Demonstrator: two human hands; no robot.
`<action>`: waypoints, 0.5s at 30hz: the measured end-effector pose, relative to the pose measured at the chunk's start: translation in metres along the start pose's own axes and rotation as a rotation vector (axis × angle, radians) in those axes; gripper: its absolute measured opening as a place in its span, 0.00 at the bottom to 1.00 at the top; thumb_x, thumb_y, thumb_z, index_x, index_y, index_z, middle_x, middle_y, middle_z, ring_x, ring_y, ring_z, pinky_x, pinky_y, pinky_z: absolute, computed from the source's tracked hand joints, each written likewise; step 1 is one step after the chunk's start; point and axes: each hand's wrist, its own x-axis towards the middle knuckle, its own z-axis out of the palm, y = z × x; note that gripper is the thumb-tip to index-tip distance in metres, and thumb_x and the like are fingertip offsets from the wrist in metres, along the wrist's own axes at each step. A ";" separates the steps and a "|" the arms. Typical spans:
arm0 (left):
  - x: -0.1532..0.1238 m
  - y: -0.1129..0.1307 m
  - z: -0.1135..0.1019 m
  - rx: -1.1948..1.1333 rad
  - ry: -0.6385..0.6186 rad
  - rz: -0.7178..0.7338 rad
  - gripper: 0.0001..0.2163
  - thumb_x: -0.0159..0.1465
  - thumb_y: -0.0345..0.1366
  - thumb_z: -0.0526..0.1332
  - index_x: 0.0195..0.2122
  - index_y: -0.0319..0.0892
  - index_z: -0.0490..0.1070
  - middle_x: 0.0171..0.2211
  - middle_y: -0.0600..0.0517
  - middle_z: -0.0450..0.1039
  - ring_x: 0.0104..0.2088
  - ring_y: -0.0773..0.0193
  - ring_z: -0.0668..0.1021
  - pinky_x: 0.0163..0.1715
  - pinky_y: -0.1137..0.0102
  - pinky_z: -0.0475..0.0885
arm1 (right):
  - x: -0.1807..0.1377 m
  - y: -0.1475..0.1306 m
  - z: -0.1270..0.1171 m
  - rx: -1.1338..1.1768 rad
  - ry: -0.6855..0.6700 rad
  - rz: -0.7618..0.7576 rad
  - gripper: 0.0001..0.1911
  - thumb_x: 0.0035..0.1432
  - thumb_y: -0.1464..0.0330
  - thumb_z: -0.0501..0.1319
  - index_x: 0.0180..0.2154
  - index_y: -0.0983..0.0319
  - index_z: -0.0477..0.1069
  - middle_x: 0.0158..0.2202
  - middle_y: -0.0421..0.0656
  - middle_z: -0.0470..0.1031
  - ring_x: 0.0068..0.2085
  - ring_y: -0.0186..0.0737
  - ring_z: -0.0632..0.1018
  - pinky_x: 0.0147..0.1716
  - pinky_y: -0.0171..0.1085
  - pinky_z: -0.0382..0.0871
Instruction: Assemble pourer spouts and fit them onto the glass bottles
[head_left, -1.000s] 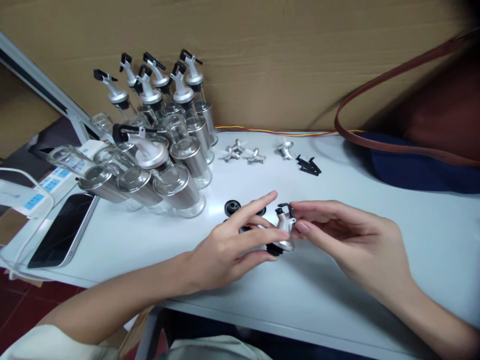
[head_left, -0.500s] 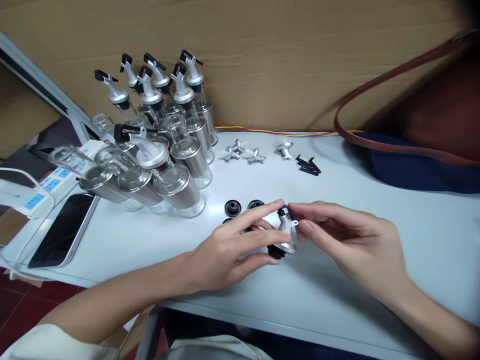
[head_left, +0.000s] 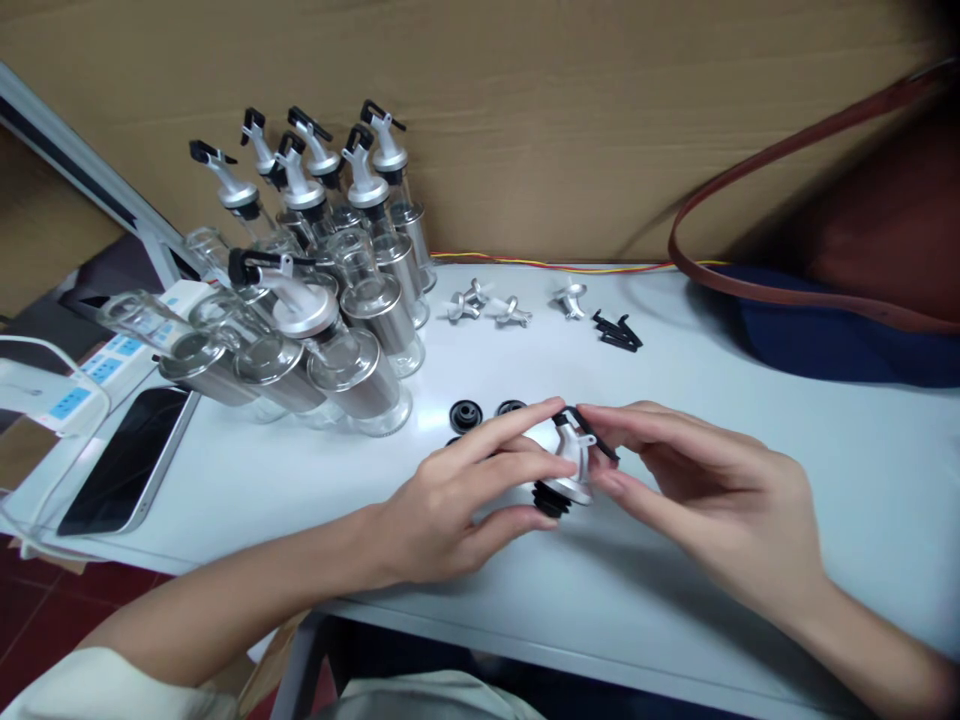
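My left hand [head_left: 465,490] grips a silver pourer spout [head_left: 571,455] with a ribbed black stopper [head_left: 551,498] at its base, holding it tilted above the table. A black lever [head_left: 592,432] sits at the spout's tip and slants down along its right side. My right hand [head_left: 720,500] has thumb and forefinger closed about this lever. Just behind my left hand lie black stoppers [head_left: 466,416], some partly hidden by the fingers. Farther back are several loose silver spouts [head_left: 512,312] and a small pile of black levers [head_left: 618,331].
Several glass bottles with metal sleeves [head_left: 352,372] crowd the left side, some topped with pourers. A phone [head_left: 126,460] and a white power strip [head_left: 112,360] lie at the left edge. A dark blue item [head_left: 840,340] and a brown strap [head_left: 690,235] occupy the right back.
The black lever's free end has come out from behind my fingers and now slants down to the right. My right thumb has shifted slightly lower; my left hand keeps its grip.
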 end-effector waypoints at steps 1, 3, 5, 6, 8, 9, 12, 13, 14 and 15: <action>0.000 0.000 0.000 0.007 0.010 0.002 0.12 0.66 0.31 0.60 0.51 0.38 0.68 0.60 0.32 0.66 0.45 0.63 0.80 0.49 0.67 0.76 | -0.001 0.001 0.000 -0.017 -0.009 -0.017 0.23 0.54 0.77 0.67 0.48 0.49 0.77 0.32 0.36 0.78 0.31 0.32 0.77 0.33 0.31 0.74; 0.000 0.001 0.000 0.021 0.021 0.000 0.12 0.67 0.32 0.59 0.51 0.38 0.67 0.59 0.32 0.66 0.45 0.63 0.81 0.50 0.66 0.76 | -0.002 0.003 -0.001 -0.048 -0.030 -0.051 0.24 0.54 0.76 0.68 0.50 0.48 0.76 0.31 0.37 0.78 0.31 0.33 0.77 0.33 0.32 0.74; -0.001 0.001 0.001 0.030 0.033 -0.004 0.12 0.67 0.32 0.59 0.52 0.39 0.67 0.59 0.33 0.66 0.45 0.62 0.81 0.49 0.65 0.76 | -0.001 0.004 -0.002 -0.056 -0.065 -0.083 0.26 0.52 0.73 0.71 0.52 0.48 0.74 0.32 0.37 0.78 0.30 0.34 0.77 0.33 0.34 0.74; -0.001 0.000 0.001 0.034 0.038 -0.008 0.13 0.67 0.33 0.59 0.52 0.39 0.67 0.59 0.33 0.67 0.45 0.61 0.81 0.49 0.65 0.76 | -0.001 0.004 -0.002 -0.054 -0.077 -0.094 0.28 0.51 0.72 0.72 0.53 0.48 0.74 0.32 0.37 0.79 0.31 0.35 0.78 0.34 0.35 0.74; -0.002 0.000 0.001 0.042 0.044 -0.014 0.13 0.67 0.34 0.59 0.52 0.39 0.68 0.59 0.34 0.67 0.45 0.60 0.81 0.48 0.64 0.77 | -0.001 0.004 -0.001 -0.056 -0.078 -0.116 0.29 0.50 0.70 0.73 0.54 0.47 0.72 0.33 0.38 0.80 0.31 0.35 0.78 0.34 0.35 0.75; -0.002 0.000 0.001 0.045 0.044 -0.016 0.13 0.67 0.34 0.59 0.52 0.39 0.68 0.59 0.33 0.67 0.45 0.60 0.81 0.48 0.65 0.77 | -0.001 0.004 -0.001 -0.061 -0.068 -0.128 0.29 0.51 0.69 0.73 0.54 0.47 0.73 0.33 0.37 0.80 0.30 0.35 0.79 0.34 0.35 0.76; -0.002 0.000 0.000 0.053 0.043 -0.019 0.13 0.66 0.34 0.60 0.51 0.37 0.68 0.58 0.32 0.67 0.44 0.60 0.81 0.48 0.66 0.77 | -0.003 0.005 0.001 -0.071 -0.049 -0.143 0.25 0.52 0.71 0.71 0.51 0.47 0.74 0.33 0.37 0.81 0.30 0.34 0.80 0.34 0.33 0.76; -0.003 0.000 0.000 0.058 0.043 -0.024 0.13 0.66 0.34 0.61 0.50 0.37 0.68 0.57 0.32 0.67 0.44 0.61 0.81 0.48 0.66 0.77 | -0.003 0.005 0.001 -0.072 -0.051 -0.133 0.25 0.53 0.72 0.71 0.51 0.47 0.75 0.33 0.36 0.82 0.31 0.34 0.80 0.34 0.33 0.77; -0.003 0.000 0.000 0.063 0.044 -0.031 0.13 0.66 0.34 0.61 0.50 0.37 0.68 0.57 0.32 0.68 0.44 0.61 0.81 0.48 0.66 0.77 | -0.004 0.006 0.002 -0.072 -0.052 -0.119 0.24 0.53 0.72 0.71 0.50 0.48 0.75 0.34 0.36 0.82 0.31 0.34 0.81 0.35 0.33 0.77; -0.003 0.000 0.000 0.066 0.047 -0.036 0.13 0.66 0.34 0.61 0.50 0.38 0.68 0.57 0.32 0.68 0.44 0.61 0.81 0.48 0.65 0.77 | -0.005 0.007 0.002 -0.067 -0.052 -0.108 0.22 0.53 0.72 0.71 0.49 0.48 0.75 0.34 0.36 0.82 0.31 0.35 0.81 0.35 0.33 0.78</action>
